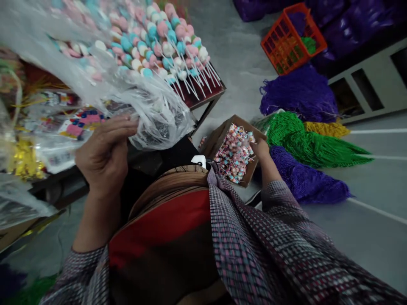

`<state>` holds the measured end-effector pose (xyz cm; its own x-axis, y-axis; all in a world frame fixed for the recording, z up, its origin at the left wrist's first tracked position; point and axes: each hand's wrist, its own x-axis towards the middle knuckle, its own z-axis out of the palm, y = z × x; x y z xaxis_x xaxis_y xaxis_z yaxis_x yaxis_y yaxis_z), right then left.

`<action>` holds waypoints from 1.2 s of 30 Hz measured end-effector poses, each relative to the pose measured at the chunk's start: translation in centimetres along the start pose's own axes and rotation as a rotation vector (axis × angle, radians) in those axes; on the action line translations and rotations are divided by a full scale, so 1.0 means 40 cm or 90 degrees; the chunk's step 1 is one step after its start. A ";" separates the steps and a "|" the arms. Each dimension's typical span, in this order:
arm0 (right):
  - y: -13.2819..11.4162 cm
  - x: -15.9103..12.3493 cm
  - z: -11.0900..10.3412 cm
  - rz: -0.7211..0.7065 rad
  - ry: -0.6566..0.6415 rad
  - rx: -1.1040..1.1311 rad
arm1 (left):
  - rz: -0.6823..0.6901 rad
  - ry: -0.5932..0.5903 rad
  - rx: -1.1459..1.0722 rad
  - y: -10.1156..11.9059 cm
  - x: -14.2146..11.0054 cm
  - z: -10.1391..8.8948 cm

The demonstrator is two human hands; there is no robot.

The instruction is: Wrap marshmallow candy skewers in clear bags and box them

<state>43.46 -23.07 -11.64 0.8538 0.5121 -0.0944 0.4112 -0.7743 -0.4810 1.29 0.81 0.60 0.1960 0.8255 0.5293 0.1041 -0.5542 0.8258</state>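
My left hand (104,152) is raised, fingers bent and pressed together, at the edge of a clear plastic bag (159,114). What its fingers pinch, if anything, is hidden. Beside the bag, many pink, blue and white marshmallow sticks (165,42) lie piled with their white sticks pointing off the table edge. Low by my legs stands a cardboard box (213,137) holding small wrapped candies (235,152) in similar colours. My right hand (260,149) reaches over the box's right side, its fingertips closed on a small wrapped candy among the others.
Printed packets (81,123) and gold foil strips (25,159) lie on the left. Right of the box are green netting (305,142), purple netting (305,178) and yellow netting (327,128). An orange crate (286,51) stands farther back near purple bundles.
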 end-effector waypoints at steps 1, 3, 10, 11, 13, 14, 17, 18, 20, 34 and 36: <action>-0.013 -0.005 0.004 0.016 -0.001 -0.009 | 0.051 -0.037 0.010 -0.003 -0.003 -0.013; -0.059 -0.004 0.009 0.007 -0.006 -0.005 | 0.062 -0.053 0.048 -0.011 -0.010 -0.045; -0.387 -0.001 -0.003 -0.251 -0.027 0.301 | -0.128 -0.016 0.136 -0.047 -0.042 -0.120; -0.446 -0.018 -0.002 -0.288 -0.041 0.342 | -0.136 -0.014 0.141 -0.050 -0.046 -0.125; -0.553 -0.063 0.009 -0.370 -0.091 0.397 | -0.146 -0.015 0.147 -0.057 -0.056 -0.131; -0.599 -0.086 0.020 -0.401 -0.126 0.417 | -0.150 -0.018 0.149 -0.062 -0.060 -0.134; -0.699 -0.151 0.062 -0.462 -0.242 0.458 | -0.165 -0.035 0.160 -0.082 -0.072 -0.143; -0.722 -0.170 0.077 -0.477 -0.276 0.467 | -0.173 -0.038 0.167 -0.091 -0.074 -0.147; -0.754 -0.207 0.104 -0.496 -0.327 0.486 | -0.187 -0.032 0.185 -0.110 -0.072 -0.157; -0.782 -0.288 0.157 -0.483 -0.433 0.505 | -0.152 0.025 0.528 -0.334 0.082 -0.238; -0.780 -0.287 0.158 -0.473 -0.430 0.512 | -0.163 0.023 0.521 -0.350 0.081 -0.244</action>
<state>18.81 -2.43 -1.06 0.0761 0.9905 0.1142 0.2073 0.0963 -0.9735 -9.05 12.29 -7.36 0.0407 0.9310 0.3628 0.8147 -0.2411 0.5274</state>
